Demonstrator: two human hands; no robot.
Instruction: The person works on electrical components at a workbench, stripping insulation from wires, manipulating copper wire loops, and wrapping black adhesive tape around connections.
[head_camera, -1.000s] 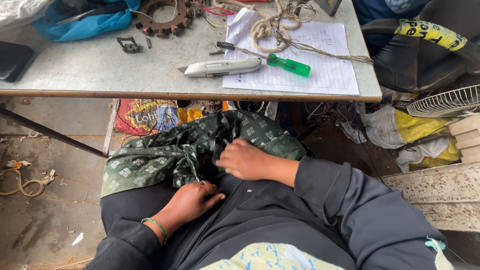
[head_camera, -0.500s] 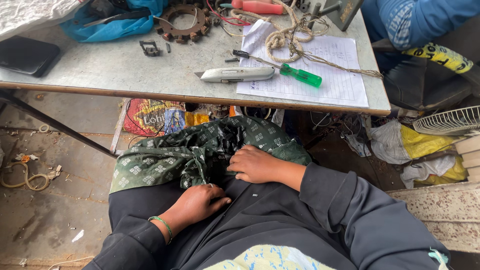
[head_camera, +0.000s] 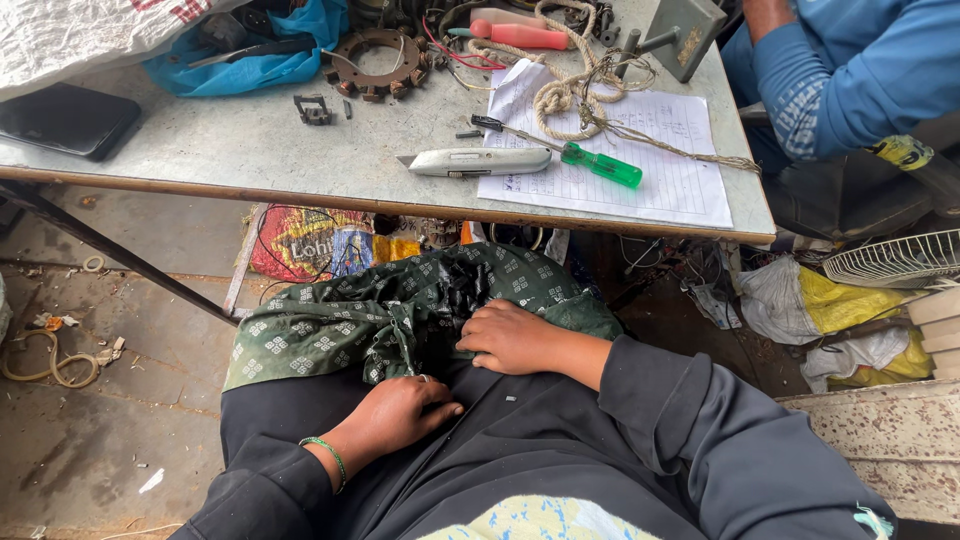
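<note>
- On my lap, near me, lies the green patterned cloth (head_camera: 400, 315), bunched up and knotted in the middle.
- My right hand (head_camera: 515, 338) rests on the cloth, fingers curled loosely, holding nothing that I can see.
- My left hand (head_camera: 400, 412) lies just beside the cloth on my dark clothes, fingers curled; I cannot tell if it pinches something.
- I think the cloth work is only partly done: it is crumpled, not folded.
- The far table (head_camera: 250, 150) holds a grey knife (head_camera: 475, 161) and a green screwdriver (head_camera: 575, 157), both untouched.
- Something dark sits in the cloth folds, too hidden to name.
</note>
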